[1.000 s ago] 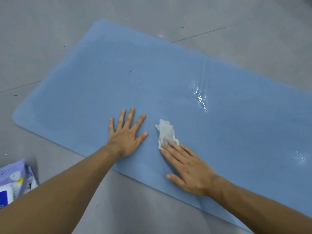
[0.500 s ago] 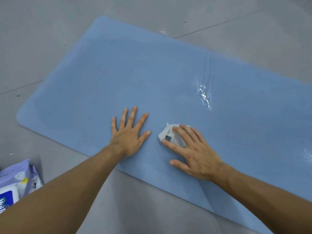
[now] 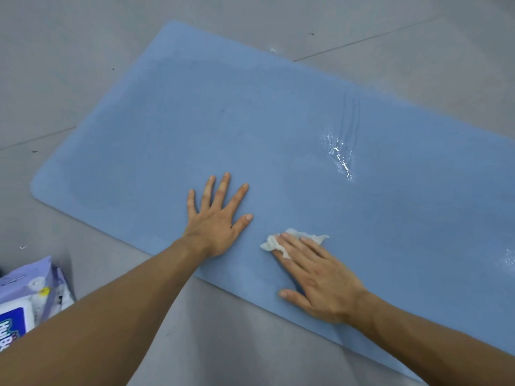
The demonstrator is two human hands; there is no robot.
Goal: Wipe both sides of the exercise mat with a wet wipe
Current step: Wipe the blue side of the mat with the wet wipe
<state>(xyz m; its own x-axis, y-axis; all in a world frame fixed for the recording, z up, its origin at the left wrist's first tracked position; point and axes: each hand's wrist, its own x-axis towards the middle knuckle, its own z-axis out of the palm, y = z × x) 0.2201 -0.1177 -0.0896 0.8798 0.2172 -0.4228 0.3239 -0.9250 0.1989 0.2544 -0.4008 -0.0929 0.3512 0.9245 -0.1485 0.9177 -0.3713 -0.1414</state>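
Lying flat on the grey tiled floor (image 3: 83, 51), the blue foam exercise mat (image 3: 278, 121) stayed braced by the spread left hand (image 3: 216, 218). The right hand (image 3: 320, 277), fingers straight, had dragged the crumpled white wet wipe (image 3: 301, 236) back toward the mat's near edge. This side looked part-wiped, with the underside still to do. The purple wipes pack (image 3: 30, 291) had a label starting "HU", the rest cut off.

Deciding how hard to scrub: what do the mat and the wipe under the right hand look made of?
Exercise mat: likely soft foam or rubber, matte blue; shallow ripples and wet glints near its far edge suggest a pliable skin. Wet wipe: probably thin white nonwoven cloth; it bunches and crumples under the right hand.
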